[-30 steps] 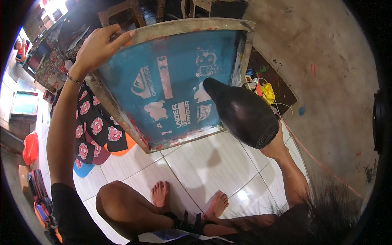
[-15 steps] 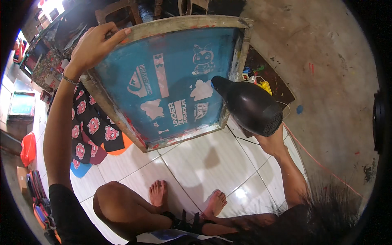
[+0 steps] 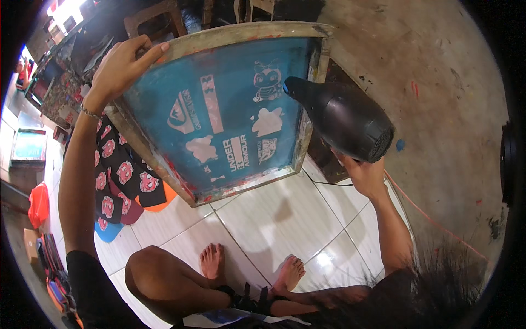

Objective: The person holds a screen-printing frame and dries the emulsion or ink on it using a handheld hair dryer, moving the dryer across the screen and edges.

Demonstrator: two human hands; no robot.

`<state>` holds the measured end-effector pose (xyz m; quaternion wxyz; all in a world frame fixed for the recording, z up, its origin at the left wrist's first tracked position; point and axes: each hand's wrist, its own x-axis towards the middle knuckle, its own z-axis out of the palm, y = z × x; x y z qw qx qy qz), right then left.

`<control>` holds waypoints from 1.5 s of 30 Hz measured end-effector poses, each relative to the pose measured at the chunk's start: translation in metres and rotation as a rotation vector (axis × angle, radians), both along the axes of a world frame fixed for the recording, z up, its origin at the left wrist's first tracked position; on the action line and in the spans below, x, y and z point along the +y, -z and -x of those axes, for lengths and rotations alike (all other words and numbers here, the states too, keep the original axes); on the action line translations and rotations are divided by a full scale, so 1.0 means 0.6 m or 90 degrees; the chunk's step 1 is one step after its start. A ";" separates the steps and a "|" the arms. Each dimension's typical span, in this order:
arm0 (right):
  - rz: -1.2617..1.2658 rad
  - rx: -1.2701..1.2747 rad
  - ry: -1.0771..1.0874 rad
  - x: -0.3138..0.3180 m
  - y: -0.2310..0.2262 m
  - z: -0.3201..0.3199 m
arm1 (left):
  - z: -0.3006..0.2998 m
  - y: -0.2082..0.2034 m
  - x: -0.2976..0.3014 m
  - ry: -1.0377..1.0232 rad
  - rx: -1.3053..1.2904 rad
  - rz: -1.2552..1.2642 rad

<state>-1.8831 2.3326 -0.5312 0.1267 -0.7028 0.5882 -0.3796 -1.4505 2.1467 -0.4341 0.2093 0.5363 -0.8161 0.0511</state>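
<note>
A wooden-framed silk screen with blue mesh stands tilted up before me. Pale stencil shapes and lettering show in its mesh. My left hand grips the frame's top left corner, thumb lying along the top rail. In my right hand is a black hair dryer, held by its handle, which is mostly hidden behind its body. Its nozzle, blue at the tip, points left at the right part of the mesh, close to it.
Black printed fabric pieces with pink figures lie left of the screen, over orange and blue pieces. White floor tiles run under my bare feet. A red bag is at far left. An orange cord crosses the concrete at right.
The hair dryer has shifted slightly up and to the right, its rear swinging outward. The screen has tilted slightly and moved a little left with my left hand.
</note>
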 end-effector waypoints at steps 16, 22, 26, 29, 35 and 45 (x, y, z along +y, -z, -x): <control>0.023 -0.294 -0.068 -0.017 -0.034 -0.038 | 0.004 0.004 0.004 0.032 0.062 0.017; -0.004 -0.229 -0.034 -0.014 -0.029 -0.036 | 0.009 -0.004 0.012 0.023 0.029 0.007; -0.022 -0.225 -0.058 -0.018 -0.033 -0.047 | 0.010 -0.004 0.011 0.021 0.033 -0.006; -0.025 -0.162 -0.059 -0.019 -0.043 -0.051 | 0.006 0.001 0.008 0.029 0.056 0.007; -0.019 -0.274 -0.057 -0.020 -0.033 -0.051 | 0.014 -0.006 0.016 0.015 0.032 -0.007; -0.031 -0.074 -0.058 0.006 -0.035 -0.031 | 0.017 -0.003 0.016 0.031 0.030 0.016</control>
